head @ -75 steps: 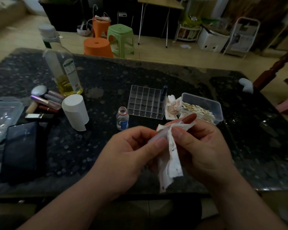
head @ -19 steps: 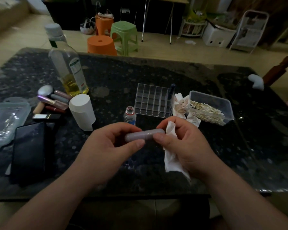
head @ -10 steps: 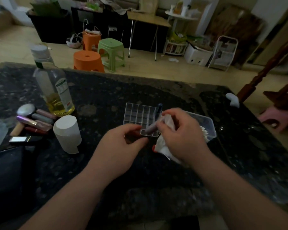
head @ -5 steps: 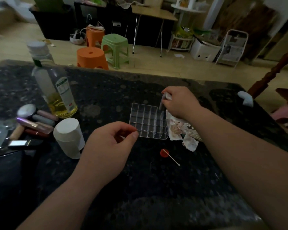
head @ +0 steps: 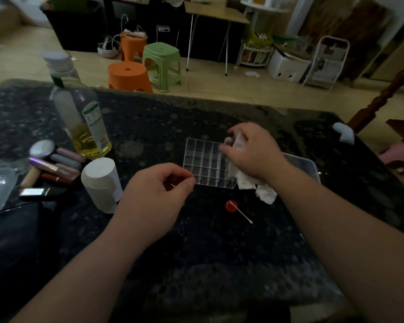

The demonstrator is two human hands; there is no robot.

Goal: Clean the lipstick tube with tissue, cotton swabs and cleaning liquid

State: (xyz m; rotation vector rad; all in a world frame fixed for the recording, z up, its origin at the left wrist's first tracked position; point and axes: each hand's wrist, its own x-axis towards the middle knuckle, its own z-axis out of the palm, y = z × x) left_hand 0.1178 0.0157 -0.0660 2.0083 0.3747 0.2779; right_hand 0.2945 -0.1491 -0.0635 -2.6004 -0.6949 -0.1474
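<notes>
My right hand (head: 254, 155) hovers over the right side of the clear grid organizer (head: 202, 163), blurred, with a crumpled white tissue (head: 239, 139) bunched in its fingers. I cannot make out the lipstick tube under that hand. My left hand (head: 159, 194) is just in front of the organizer's left corner, thumb and forefinger pinched on a thin cotton swab stick (head: 173, 185). Stained used tissues (head: 265, 194) lie beside the organizer. A red cap (head: 230, 205) and a loose cotton swab (head: 243, 214) rest on the dark table.
At the left stand an oil bottle (head: 85, 127), a white paper roll (head: 100, 183), several lipsticks (head: 58, 165) and a dark pouch (head: 14, 231). A clear box (head: 309, 165) sits behind my right wrist. Stools stand beyond the table's far edge (head: 196, 100).
My right hand has pulled back from the organizer's far right corner toward its near right side, still holding the tissue. My left hand has stayed where it was.
</notes>
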